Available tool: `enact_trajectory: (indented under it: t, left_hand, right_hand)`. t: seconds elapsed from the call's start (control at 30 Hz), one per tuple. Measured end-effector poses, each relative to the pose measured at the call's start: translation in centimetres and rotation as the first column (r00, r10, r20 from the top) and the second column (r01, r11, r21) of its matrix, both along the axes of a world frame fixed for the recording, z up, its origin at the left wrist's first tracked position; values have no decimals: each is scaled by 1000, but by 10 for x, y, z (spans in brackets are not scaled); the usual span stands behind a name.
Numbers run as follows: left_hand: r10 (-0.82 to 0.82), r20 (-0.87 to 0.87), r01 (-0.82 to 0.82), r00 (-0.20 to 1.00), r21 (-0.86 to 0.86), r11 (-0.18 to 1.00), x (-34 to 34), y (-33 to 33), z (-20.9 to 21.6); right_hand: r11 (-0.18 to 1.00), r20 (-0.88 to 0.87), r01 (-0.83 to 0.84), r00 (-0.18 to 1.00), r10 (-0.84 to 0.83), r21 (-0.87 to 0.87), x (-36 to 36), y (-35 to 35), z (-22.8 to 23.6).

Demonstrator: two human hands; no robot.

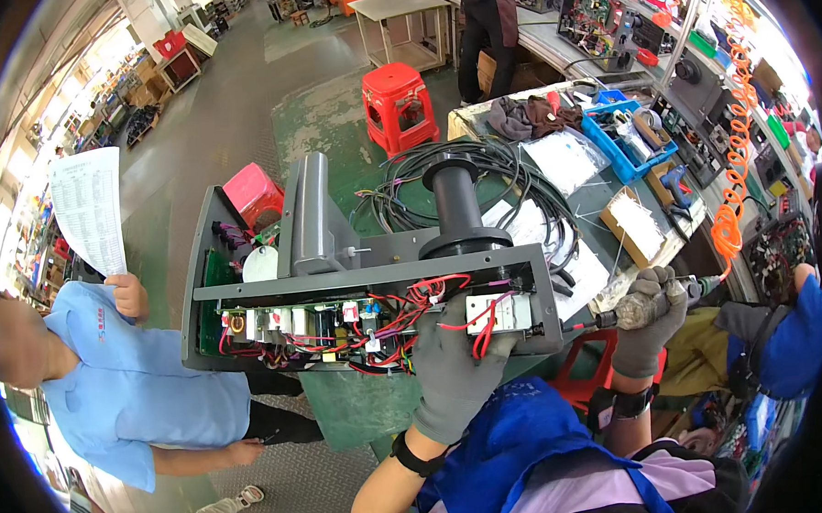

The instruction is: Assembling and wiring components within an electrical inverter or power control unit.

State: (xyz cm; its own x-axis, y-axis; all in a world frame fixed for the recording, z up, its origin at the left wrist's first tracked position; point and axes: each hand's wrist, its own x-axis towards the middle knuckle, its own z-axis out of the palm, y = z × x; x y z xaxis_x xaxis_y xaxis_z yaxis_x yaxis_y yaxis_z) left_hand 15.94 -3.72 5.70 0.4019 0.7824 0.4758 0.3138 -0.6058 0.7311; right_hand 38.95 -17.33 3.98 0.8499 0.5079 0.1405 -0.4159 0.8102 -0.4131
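A grey metal chassis (366,281) lies on its side on the green table, its open face toward me, showing circuit boards and red wires. My gloved left hand (457,369) reaches into its right end and grips a silver block (498,314) with red leads; some fingertips are hidden. My gloved right hand (647,308) is closed around a pneumatic screwdriver (606,320), held level. Its bit points left at the chassis's right end wall, and I cannot tell whether it touches a screw. A black spool-like post (456,199) and a grey housing (313,224) stand out from the chassis's far side.
An orange coiled air hose (735,151) runs up from the tool. Behind the chassis lie black cables (399,197), a blue tool bin (622,151) and an open carton (632,224). A person in a blue shirt (141,369) stands at left holding a paper sheet (90,211). Red stools (398,106) stand beyond.
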Motion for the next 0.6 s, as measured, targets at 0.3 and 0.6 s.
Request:
enact_trajectory:
  t: [0.3, 0.6]
  left_hand:
    - [-9, -46, 15, 999, 124, 992, -2, -8, 11]
    - [22, 321, 116, 947, -405, 907, 7, -24, 3]
  right_hand:
    - [995, -28, 98, 995, -99, -37, -10, 10, 8]
    - [991, -217, 75, 975, -50, 108, 2, 14, 5]
